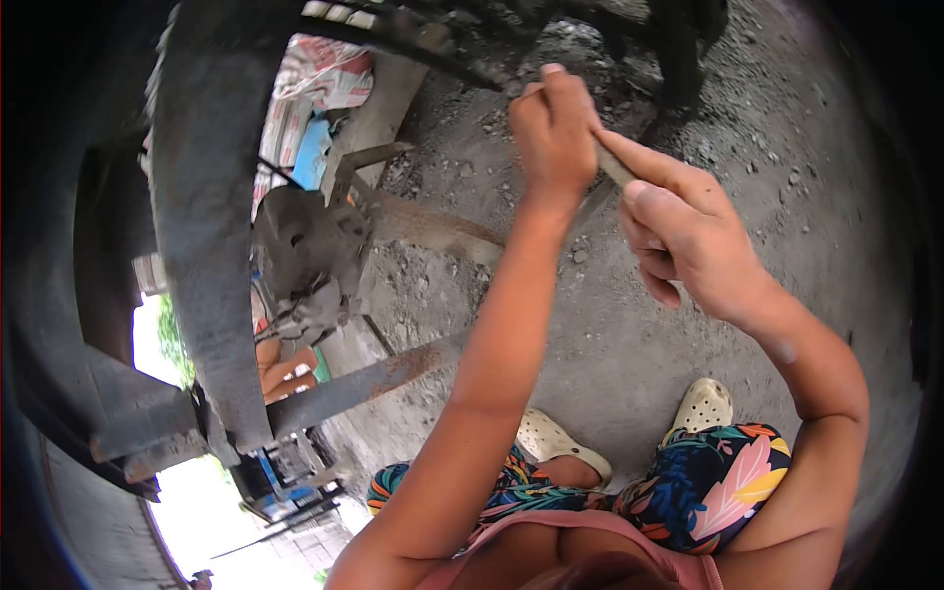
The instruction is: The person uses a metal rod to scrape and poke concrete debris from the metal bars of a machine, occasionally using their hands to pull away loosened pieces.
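My left hand (556, 133) is closed in a fist, its thumb side up, at the top middle of the head view. A short length of a brownish, stick-like handle (617, 165) shows between my two hands. Its upper end goes behind my left hand, and the rest is hidden. My right hand (693, 221) grips the lower part, with its index finger stretched along the handle up to my left hand. A dark rod (423, 54) runs from the upper left to the knuckles of my left fist.
A dark metal frame (211, 226) stands on the left, with a flat bar (364, 383) reaching across. Loose rubble (757, 138) covers the grey ground. Sacks (329, 74) and another person's bare limb (287, 369) show behind the frame. My clogs (705, 405) are below.
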The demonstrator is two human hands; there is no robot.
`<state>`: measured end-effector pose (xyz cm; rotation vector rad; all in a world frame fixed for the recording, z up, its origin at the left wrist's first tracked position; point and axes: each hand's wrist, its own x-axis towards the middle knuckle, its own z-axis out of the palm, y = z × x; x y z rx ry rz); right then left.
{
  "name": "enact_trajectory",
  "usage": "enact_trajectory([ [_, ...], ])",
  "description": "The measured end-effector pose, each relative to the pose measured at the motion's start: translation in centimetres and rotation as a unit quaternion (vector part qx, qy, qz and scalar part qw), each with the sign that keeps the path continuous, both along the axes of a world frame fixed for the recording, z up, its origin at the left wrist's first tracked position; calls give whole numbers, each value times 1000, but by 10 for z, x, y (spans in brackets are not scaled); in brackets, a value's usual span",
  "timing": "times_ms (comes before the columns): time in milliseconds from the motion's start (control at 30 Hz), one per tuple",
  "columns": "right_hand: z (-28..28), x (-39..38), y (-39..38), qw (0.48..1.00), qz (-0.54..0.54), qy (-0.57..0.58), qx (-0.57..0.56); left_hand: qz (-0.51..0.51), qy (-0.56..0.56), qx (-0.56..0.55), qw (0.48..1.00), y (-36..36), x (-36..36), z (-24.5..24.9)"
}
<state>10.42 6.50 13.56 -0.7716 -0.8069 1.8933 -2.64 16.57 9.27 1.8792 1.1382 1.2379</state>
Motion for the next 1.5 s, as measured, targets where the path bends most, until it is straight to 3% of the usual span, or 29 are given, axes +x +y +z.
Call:
enact_trajectory([
  [33, 1, -1, 0, 999, -18, -21, -21, 11, -8, -21, 1000, 1, -1, 2],
  [100, 5, -5, 0, 998, -26, -60, -22, 60, 93, 41, 993, 0, 0, 7],
  [133, 8, -5, -1, 996, -28, -80, -11, 70, 100, -29, 992, 1, 1, 9],
  [200, 6, -9, -1, 994, -35, -107, 12, 101, 60, -11, 993, 9, 6, -12],
  [233, 3, -8, 0, 993, -38, -106, 19, 80, 28, -48, 995, 6, 5, 0],
  [267, 2, -8, -1, 993, -48, -107, 23, 134, 75, 55, 987, 10, 9, -9],
  [300, 4, -11, -2, 992, -55, -113, 21, 144, 64, 48, 986, 7, 9, -6],
  [400, 4, -15, -3, 992, -48, -110, 30, 155, 51, 73, 984, 8, 8, -13],
  [600, 8, -15, -8, 988, -58, -136, 42, 115, 25, 13, 993, -5, 6, 2],
  [733, 6, -14, -9, 985, -53, -154, 56, 151, 86, 15, 985, -1, 8, -7],
  [933, 4, -12, -6, 984, -55, -163, 53, 190, 26, 67, 979, -1, 15, -12],
  [1200, -4, -5, -1, 939, -75, -300, 152, 177, 17, 37, 983, -2, 13, -12],
  [1500, -18, 0, 7, 938, -96, -283, 177, 209, -35, 49, 976, -5, 17, -10],
])
